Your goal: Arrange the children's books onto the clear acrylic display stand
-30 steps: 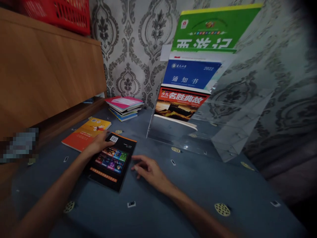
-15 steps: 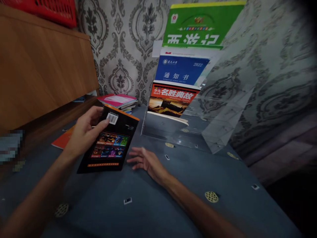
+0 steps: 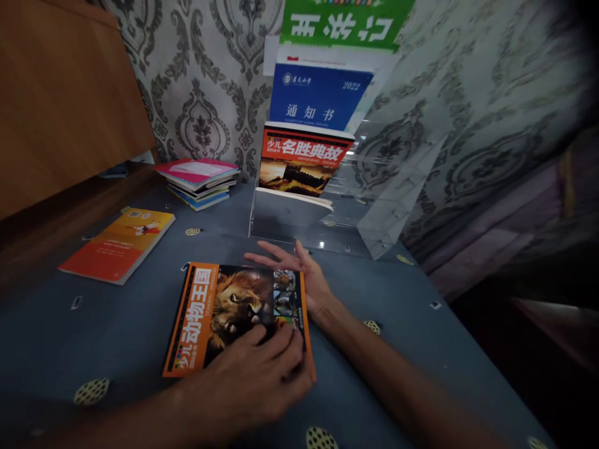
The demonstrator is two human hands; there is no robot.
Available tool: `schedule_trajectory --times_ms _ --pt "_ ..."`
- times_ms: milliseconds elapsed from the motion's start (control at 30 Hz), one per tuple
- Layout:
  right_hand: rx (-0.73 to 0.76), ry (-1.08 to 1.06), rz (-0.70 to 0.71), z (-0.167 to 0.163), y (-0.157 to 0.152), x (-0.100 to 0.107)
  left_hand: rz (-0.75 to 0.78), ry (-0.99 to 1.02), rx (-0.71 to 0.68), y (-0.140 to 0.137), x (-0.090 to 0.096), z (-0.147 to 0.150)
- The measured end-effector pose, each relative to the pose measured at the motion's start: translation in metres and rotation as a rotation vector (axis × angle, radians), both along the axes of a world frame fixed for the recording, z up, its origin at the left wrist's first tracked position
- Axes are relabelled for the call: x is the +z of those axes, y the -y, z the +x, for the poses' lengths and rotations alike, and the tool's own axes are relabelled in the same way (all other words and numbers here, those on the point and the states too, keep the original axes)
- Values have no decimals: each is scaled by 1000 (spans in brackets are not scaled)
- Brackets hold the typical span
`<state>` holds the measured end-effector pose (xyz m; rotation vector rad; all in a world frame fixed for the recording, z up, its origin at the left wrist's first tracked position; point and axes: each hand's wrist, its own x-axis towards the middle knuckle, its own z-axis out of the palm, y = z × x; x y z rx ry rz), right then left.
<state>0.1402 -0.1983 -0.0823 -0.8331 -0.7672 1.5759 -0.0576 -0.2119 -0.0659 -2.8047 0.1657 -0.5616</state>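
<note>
An orange-and-black book (image 3: 238,305) with a lion on its cover lies face up in front of me, turned sideways. My left hand (image 3: 262,368) is closed at the book's near right part, with curled fingers on the cover and the thumb hidden. Just beyond the far right corner, my right hand (image 3: 302,274) is open with its fingers spread. Its palm is close to the book's edge; whether it touches, I cannot tell.
A clear display stand (image 3: 384,231) holds a red book (image 3: 304,162), a blue booklet (image 3: 322,93) and a green book (image 3: 346,25). An orange-yellow book (image 3: 116,243) lies at left. Behind it is a book stack (image 3: 199,178) near the wooden cabinet (image 3: 70,93).
The book in my left hand has come nearer and turned from its back cover to its lion front. My right hand has moved to the book's far right corner. The view has shifted.
</note>
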Motion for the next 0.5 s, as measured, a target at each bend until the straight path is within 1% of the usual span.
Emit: schedule_trajectory --times_ms 67,100,167,200,267,333,400,467,500 --pt "-5 43 9 8 -8 -11 -72 -53 30 -9 -19 1" --pt "-33 71 20 13 -11 -17 -119 -79 49 -15 -27 1" --pt "-143 166 60 19 -17 -27 -225 -124 74 -26 -36 -3" --pt "-212 251 95 21 -18 -30 -281 -153 83 -30 -38 -5" --pt "-343 540 192 19 -16 -31 -379 -207 85 -36 -37 -9" --pt "-417 925 324 7 -7 -27 -458 -222 98 -41 -35 -13" --pt "-392 1235 479 -13 6 -21 -513 -207 126 -48 -36 -18" --pt "-262 1371 608 -39 19 -15 -557 -185 156 -57 -42 -25" --pt "-187 1417 643 -51 23 -14 -572 -173 162 -64 -47 -30"
